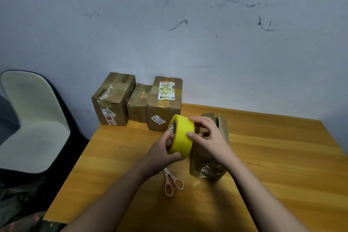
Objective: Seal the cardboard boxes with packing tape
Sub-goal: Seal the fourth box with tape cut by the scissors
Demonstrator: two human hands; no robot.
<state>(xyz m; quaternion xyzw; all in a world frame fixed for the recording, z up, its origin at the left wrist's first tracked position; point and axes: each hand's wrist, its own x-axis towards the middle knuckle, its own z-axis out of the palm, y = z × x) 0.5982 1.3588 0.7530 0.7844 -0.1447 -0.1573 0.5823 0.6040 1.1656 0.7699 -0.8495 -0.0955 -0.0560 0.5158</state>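
Scuffed grey wall fills the back of the room, and below it a wooden table (263,156) takes up most of the view, with a pale moulded chair (32,118) off at about nine o'clock. Three cardboard boxes (163,103) stand together at the table's far left corner, around eleven o'clock from the person's hands; they already carry labels and strips of tape. A fourth, open box (209,165) sits just to the right of centre, its flaps up at the far end, and it looks like the one waiting to be sealed.

Held above the table near that box is the yellow tape roll (181,135). The left hand (165,149) grips it from the near side, fingers curled into the core and thumb on the outer band. The right hand (207,135) curls over the top and far side, thumb tip pressed on the yellow face, apparently feeling for the loose end. Pink-handled scissors (173,182) lie on the table at six o'clock from the roll, partly under the left wrist.

To do this step well, I'd say the left hand should hold the roll steady while the right thumbnail picks up the tape edge, then peels it squarely so it doesn't split or fold onto itself before it reaches the box flaps.
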